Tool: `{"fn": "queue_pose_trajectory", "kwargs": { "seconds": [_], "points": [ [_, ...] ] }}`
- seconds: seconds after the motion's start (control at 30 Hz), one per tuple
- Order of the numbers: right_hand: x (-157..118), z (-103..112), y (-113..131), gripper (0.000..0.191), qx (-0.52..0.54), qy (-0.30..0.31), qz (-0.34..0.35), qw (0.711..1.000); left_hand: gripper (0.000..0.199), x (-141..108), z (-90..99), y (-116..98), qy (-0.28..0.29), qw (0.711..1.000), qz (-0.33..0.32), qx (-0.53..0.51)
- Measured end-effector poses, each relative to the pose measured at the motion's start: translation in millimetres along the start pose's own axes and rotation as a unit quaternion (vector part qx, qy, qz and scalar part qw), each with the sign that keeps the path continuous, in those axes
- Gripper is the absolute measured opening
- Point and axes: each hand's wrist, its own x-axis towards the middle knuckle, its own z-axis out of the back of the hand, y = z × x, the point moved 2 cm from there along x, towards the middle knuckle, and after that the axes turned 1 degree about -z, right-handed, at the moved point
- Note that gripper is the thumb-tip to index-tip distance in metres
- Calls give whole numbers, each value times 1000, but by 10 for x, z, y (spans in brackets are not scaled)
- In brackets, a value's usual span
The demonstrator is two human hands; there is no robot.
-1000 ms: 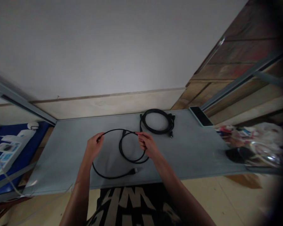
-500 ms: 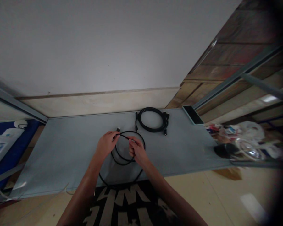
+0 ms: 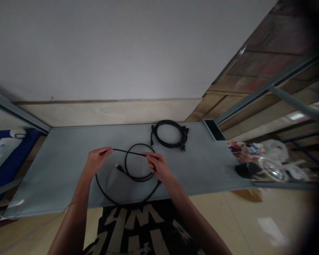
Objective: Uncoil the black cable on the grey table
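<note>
Left hand (image 3: 97,162) and right hand (image 3: 156,165) raised just over grey tabletop (image 3: 63,156), set apart, each pinched shut on black cable (image 3: 127,152) stretched between them; loops of it resting on tabletop below. Second coiled cable (image 3: 169,134) farther back.

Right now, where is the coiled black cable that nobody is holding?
The coiled cable lies at the far edge of the grey table, beyond the right hand and left of the phone.
</note>
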Motion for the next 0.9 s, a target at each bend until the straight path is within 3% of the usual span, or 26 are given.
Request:
{"fn": "queue_pose_trajectory", "kwargs": {
  "seconds": [0.23, 0.6, 0.73, 0.9],
  "points": [
    [-65, 159, 22, 32, -14, -17, 7, 1000, 29, -71, 214, 191, -72, 993, 76, -48],
    [-187, 485, 219, 32, -48, -40, 10, 998, 24, -138, 377, 309, -128, 982, 110, -83],
    [-185, 576, 262, 32, -41, -72, 16, 996, 28, -144, 326, 398, -102, 987, 110, -62],
    [-89, 547, 209, 33, 4, -98, 42, 994, 35, -188, 165, 411, 5, 995, 96, -26]
  ]
}}
